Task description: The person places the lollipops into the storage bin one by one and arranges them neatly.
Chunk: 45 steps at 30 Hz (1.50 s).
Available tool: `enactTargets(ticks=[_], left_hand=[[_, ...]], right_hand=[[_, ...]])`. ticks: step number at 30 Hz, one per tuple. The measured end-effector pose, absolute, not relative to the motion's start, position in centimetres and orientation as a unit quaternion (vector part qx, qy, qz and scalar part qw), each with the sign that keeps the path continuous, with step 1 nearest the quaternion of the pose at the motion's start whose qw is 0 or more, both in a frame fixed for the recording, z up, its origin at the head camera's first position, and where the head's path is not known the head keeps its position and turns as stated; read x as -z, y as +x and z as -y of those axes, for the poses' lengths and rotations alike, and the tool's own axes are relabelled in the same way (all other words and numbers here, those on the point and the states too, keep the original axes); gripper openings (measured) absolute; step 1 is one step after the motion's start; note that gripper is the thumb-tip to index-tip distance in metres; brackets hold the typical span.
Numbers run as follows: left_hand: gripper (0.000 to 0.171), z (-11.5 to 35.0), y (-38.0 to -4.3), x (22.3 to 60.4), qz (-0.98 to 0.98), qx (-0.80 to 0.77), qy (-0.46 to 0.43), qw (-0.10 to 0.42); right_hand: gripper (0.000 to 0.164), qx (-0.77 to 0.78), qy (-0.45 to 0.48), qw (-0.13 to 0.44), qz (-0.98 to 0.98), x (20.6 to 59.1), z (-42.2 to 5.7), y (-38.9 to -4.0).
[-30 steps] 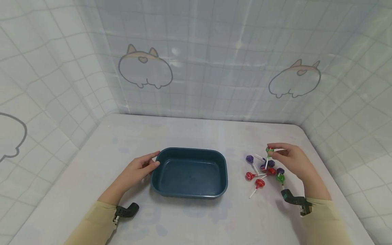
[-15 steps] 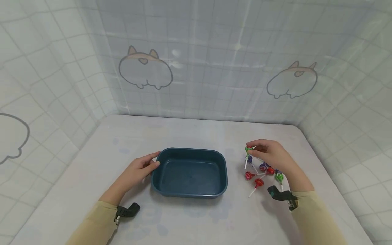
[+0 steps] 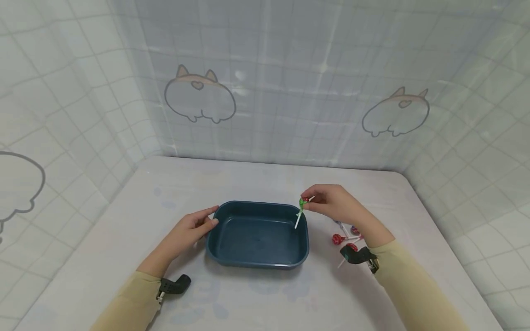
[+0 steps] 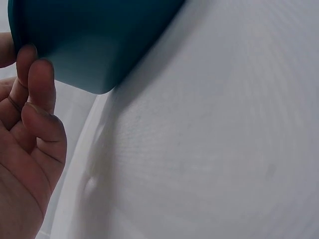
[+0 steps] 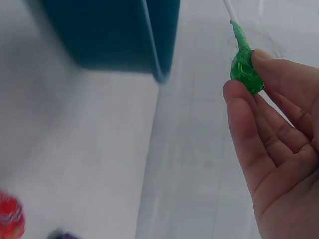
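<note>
In the head view my right hand (image 3: 331,202) pinches a green-wrapped lollipop (image 3: 303,202) by its candy head, over the right far corner of a dark teal plastic basin (image 3: 256,265). The white stick slants down over the inside of the basin. The right wrist view shows the green lollipop (image 5: 246,72) between thumb and fingertips, beside the basin's wall (image 5: 114,35). My left hand (image 3: 190,232) holds the basin's left rim. In the left wrist view several fingertips (image 4: 41,82) of that hand lie at the basin's outer wall (image 4: 79,55).
Right of the basin lie several lollipops, among them a red one (image 3: 337,239), partly hidden under my right forearm and wrist camera (image 3: 357,254). The white-covered table (image 3: 248,303) ends at a tile-patterned curtain (image 3: 269,138) behind and at both sides.
My right hand has carried the green lollipop leftward from the lollipop pile to the basin's right rim. The left hand and the basin have stayed nearly in place.
</note>
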<state>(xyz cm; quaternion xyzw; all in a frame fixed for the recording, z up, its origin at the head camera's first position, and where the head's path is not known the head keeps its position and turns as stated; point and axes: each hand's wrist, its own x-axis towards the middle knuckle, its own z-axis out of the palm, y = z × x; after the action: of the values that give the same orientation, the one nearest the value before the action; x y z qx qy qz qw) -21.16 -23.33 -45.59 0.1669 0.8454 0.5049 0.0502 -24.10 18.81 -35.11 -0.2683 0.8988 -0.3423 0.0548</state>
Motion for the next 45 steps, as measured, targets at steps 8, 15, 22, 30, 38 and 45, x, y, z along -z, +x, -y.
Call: enactTargets(ticks=[8,15,22,30,38,45], left_hand=[[0.056,23.0,-21.4,45.6,-0.846,-0.504,0.164,0.057],[0.056,23.0,-21.5,45.6,-0.846,-0.504,0.159,0.061],[0.055,22.9,-21.5,45.6,-0.846,-0.503,0.166,0.064],[0.053,22.9,-21.6,45.6,-0.845,-0.504,0.167,0.061],[0.054,23.0,-21.6,45.5,-0.844,-0.508,0.161,0.063],[0.054,22.9,-21.5,45.3,-0.844,-0.507,0.163,0.064]], right_hand=[[0.032,0.329,-0.317,0.086,-0.886,35.4,-15.7,-25.1],[0.033,0.301,-0.349,0.089,-0.883,35.7,-13.4,-25.5],[0.033,0.309,-0.359,0.093,-0.876,36.2,-11.4,-26.0],[0.031,0.312,-0.348,0.11,-0.877,36.7,-8.6,-26.7],[0.029,0.3,-0.359,0.116,-0.876,37.1,-5.4,-27.3],[0.027,0.285,-0.364,0.144,-0.875,38.0,-3.3,-27.3]])
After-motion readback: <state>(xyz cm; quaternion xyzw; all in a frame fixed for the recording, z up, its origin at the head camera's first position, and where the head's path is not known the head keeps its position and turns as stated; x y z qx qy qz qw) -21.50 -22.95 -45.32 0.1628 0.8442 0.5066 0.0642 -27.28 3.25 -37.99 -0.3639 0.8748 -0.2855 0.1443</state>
